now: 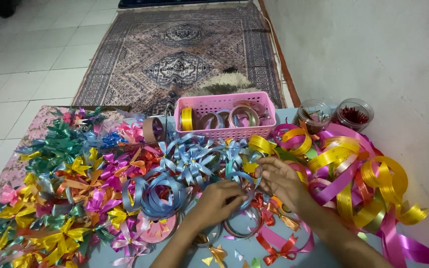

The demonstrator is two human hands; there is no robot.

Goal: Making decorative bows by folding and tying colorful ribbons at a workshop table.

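1. A light-blue ribbon strip is pinched between the left hand and right hand, fingers pressed together, near the table's front edge.
2. Many finished bows are heaped toward the left edge; uncut ribbon coils are left at the right edge.
3. Little bare table is seen; the pink basket lines the far edge.

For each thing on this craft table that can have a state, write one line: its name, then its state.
left hand: pinching blue ribbon
right hand: pinching blue ribbon
blue ribbon: looped, held between both hands
pink basket: upright, holding ribbon rolls
two clear jars: upright, lids not discernible
finished bows: tied, piled at left
yellow and pink ribbon: unrolled, in loose coils
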